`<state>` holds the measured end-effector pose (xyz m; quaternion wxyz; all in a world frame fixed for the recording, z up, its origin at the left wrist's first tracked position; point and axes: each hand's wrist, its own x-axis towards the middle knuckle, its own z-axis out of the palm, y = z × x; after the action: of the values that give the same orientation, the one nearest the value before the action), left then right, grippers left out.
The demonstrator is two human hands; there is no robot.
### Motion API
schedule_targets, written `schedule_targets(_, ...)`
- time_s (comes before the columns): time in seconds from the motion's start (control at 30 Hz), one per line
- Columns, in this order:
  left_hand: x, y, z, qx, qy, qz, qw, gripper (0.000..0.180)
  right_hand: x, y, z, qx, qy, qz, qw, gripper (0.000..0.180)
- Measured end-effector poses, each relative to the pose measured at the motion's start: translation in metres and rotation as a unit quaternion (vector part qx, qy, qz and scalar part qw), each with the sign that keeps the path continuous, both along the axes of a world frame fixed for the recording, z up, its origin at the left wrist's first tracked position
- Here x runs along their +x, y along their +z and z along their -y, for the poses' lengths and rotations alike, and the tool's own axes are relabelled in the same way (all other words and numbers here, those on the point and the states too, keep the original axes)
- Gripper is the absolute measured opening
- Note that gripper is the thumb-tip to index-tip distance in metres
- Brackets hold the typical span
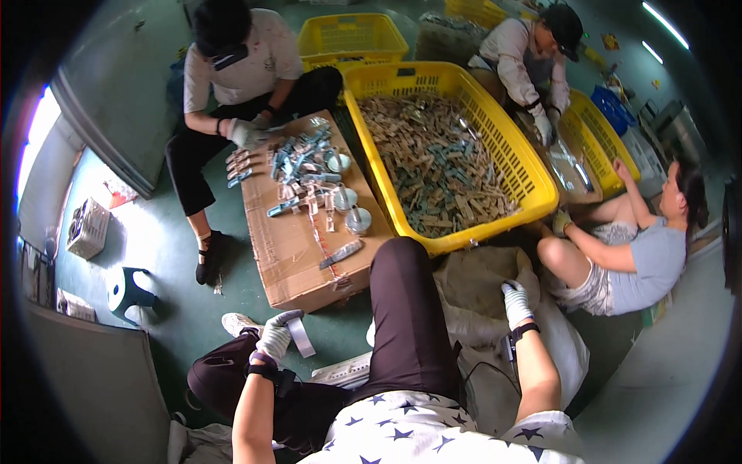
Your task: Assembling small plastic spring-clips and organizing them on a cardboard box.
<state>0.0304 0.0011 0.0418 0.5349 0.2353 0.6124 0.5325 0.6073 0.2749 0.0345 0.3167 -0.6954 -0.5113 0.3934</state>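
Observation:
My left hand (275, 339), in a grey-and-white glove, is closed on a pale, shiny band that looks like a tape roll (301, 338), left of my raised knee. My right hand (518, 304), gloved too, is over the open mouth of a large woven sack (473, 290); its fingers are partly hidden, and whether it grips the sack is unclear. Ahead of me a cardboard box (282, 259) carries a pile of blue and brown clips (305, 158) resembling clothes pegs, several clear tape rolls (358, 220) and a grey flat-bladed tool (341, 254).
A yellow crate (483, 228) full of loose clips stands beyond the sack. Gloved co-workers sit at far left (243, 66) and far right (525, 58); another person (645, 251) sits at right. A dark stool (130, 292) and white basket (90, 228) stand at left.

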Motion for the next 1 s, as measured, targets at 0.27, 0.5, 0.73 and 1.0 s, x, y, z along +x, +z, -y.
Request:
schedule_targets(0.27, 0.015, 0.010, -0.021, -0.077, 0.074, 0.167, 0.980, 0.018, 0.086, -0.139, -0.006, -0.171, 0.032, 0.262, 0.949, 0.035)
schedule_targets(0.5, 0.013, 0.023, -0.013, -0.093, 0.169, 0.155, 0.969, 0.020, -0.011, -0.151, -0.009, -0.228, 0.246, 0.364, 0.869, 0.032)
schedule_targets(0.73, 0.027, 0.043, -0.036, -0.171, 0.217, 0.120, 0.953, 0.014, -0.015, -0.147, 0.090, -0.089, 0.865, 0.244, 0.430, 0.032)
schedule_targets(1.0, 0.031, 0.041, -0.044, -0.181, 0.214, 0.131, 0.951, 0.017, -0.019, -0.151, 0.100, -0.421, 0.422, 0.372, 0.711, 0.047)
